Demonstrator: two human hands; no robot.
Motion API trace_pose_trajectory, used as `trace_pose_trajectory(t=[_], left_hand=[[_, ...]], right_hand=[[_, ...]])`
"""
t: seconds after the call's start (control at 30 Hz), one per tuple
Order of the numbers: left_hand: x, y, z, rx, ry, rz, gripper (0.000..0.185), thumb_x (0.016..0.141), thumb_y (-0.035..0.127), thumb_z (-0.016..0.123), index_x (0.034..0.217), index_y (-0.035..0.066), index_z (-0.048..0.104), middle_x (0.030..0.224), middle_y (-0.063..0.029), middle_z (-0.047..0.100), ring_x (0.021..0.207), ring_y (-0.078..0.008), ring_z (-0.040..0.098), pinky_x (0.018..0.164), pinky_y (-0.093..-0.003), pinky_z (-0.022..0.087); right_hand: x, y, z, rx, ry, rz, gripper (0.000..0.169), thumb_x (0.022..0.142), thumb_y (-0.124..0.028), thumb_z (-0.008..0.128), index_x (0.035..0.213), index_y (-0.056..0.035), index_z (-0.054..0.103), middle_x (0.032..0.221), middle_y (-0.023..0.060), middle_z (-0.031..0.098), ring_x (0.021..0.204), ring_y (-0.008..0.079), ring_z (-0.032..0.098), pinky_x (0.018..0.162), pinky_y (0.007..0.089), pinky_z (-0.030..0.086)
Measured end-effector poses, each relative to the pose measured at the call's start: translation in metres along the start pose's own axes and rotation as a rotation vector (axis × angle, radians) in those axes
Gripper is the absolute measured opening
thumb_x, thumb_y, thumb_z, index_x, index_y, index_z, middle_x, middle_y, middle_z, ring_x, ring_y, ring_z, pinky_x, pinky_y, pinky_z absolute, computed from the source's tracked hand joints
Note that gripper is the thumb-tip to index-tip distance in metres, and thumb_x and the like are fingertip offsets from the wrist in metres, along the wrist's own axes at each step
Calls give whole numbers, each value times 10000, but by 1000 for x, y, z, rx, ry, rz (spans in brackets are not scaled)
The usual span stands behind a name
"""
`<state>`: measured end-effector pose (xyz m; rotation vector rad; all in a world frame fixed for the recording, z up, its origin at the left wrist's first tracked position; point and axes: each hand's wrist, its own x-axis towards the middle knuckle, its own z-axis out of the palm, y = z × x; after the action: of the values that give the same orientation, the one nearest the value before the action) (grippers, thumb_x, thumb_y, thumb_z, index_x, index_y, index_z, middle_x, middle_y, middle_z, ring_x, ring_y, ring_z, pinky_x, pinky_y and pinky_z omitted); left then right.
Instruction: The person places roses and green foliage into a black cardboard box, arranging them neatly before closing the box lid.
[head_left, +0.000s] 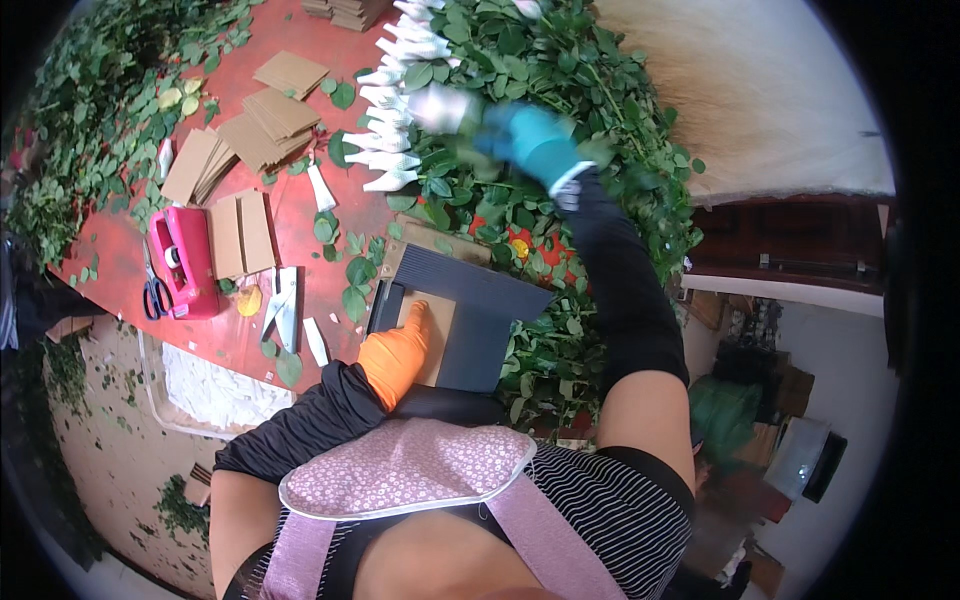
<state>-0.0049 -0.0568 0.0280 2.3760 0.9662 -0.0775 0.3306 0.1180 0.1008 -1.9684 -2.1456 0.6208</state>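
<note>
My left hand (394, 360), in an orange glove, presses on a brown cardboard piece (439, 334). One finger points away from me along it; the other fingers are hidden. Underneath lies a dark ribbed board (480, 315), at the table's near edge. My right hand (529, 135), in a teal and blue glove, is blurred above the leafy stems (555, 67). It holds a flower stem just below a bud in a white sleeve (441, 107). A row of white-sleeved buds (390, 139) lies to the left of that bud.
On the red table (247, 202) are cardboard stacks (270, 127), a pink tape dispenser (184, 259), dark-handled scissors (156, 289) and light-coloured shears (281, 307). More foliage (82, 112) covers the far left. A clear bin of white sleeves (217, 390) stands below the table edge.
</note>
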Motion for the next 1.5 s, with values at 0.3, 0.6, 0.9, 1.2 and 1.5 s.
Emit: trace_pose_trajectory(t=[0.3, 0.6, 0.9, 1.2, 1.5], left_hand=[[-5, -6, 8, 56, -49, -14, 546, 879, 170, 614, 1400, 59, 492, 1112, -122, 670, 652, -259, 686, 568, -406, 538], [-8, -16, 29, -27, 216, 72, 413, 1028, 258, 428, 1414, 112, 458, 687, -166, 682, 566, -338, 664, 516, -476, 510], [-1, -4, -4, 155, -174, 56, 876, 680, 258, 814, 1456, 75, 451, 1557, -99, 385, 1021, -290, 686, 760, -392, 567], [-10, -14, 21, 87, -142, -17, 856, 676, 216, 804, 1446, 72, 459, 1540, -82, 416, 946, -273, 702, 718, -379, 566], [-1, -2, -11, 28, -99, 71, 847, 659, 211, 817, 1428, 95, 481, 1544, -53, 410, 934, -294, 698, 732, -397, 561]], right_hand=[[-34, -10, 11, -30, -16, -23, 332, 838, -181, 763, 1143, -69, 693, 1019, 151, 701, 951, 237, 685, 838, 401, 539], [-59, 6, -38, 505, 376, 138, 313, 943, -203, 692, 1191, -13, 677, 1069, 101, 716, 995, 152, 638, 898, 326, 492], [59, 105, -119, -80, 816, 321, 404, 884, -408, 675, 1082, -59, 723, 978, 197, 732, 938, 373, 695, 834, 468, 528], [34, 103, -78, -356, 842, 90, 308, 832, -330, 706, 1050, -112, 700, 913, 191, 697, 810, 401, 672, 699, 536, 532], [-62, 6, 26, -318, -205, 149, 640, 734, -257, 784, 1341, -173, 598, 1146, 121, 674, 1024, 305, 662, 886, 434, 532]])
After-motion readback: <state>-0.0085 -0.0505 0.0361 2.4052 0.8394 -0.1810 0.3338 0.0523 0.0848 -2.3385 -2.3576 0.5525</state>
